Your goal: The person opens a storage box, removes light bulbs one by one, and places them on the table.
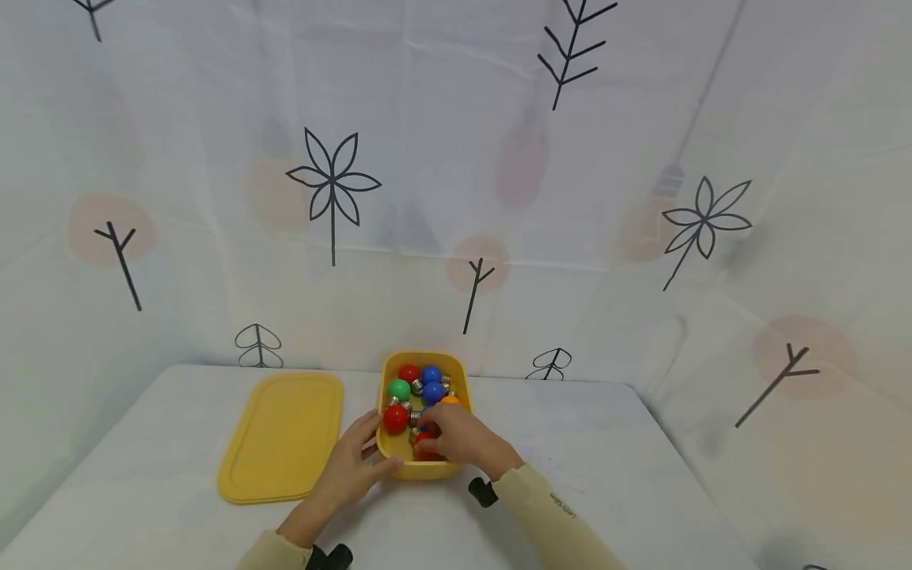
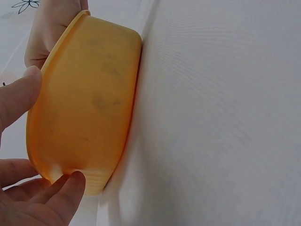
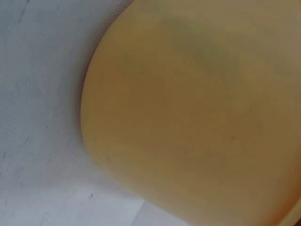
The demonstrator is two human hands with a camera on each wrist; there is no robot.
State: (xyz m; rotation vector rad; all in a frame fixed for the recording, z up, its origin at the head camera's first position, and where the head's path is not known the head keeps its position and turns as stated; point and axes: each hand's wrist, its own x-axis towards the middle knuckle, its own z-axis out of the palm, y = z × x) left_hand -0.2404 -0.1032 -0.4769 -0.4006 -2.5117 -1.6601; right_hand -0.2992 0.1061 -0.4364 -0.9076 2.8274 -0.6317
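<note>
A yellow plastic container (image 1: 427, 471) stands on the table, holding several small coloured light bulbs with metal screw bases. My left hand (image 1: 351, 467) grips its near left corner, thumb at the near rim and fingers along the left side; the left wrist view shows the fingertips (image 2: 75, 181) against the wall. My right hand (image 1: 459, 435) reaches in over the near right rim, fingers curled at a red bulb (image 1: 426, 450), whose far part they hide. Beside it lie another red bulb (image 1: 395, 419), a green one (image 1: 399, 389) and blue ones (image 1: 433, 392). Only the container's wall (image 3: 188, 117) fills the right wrist view.
A flat yellow lid (image 1: 281, 439) lies on the white table (image 1: 584, 475), left of the container. Behind the table hangs a pale cloth (image 1: 427, 158) printed with plants.
</note>
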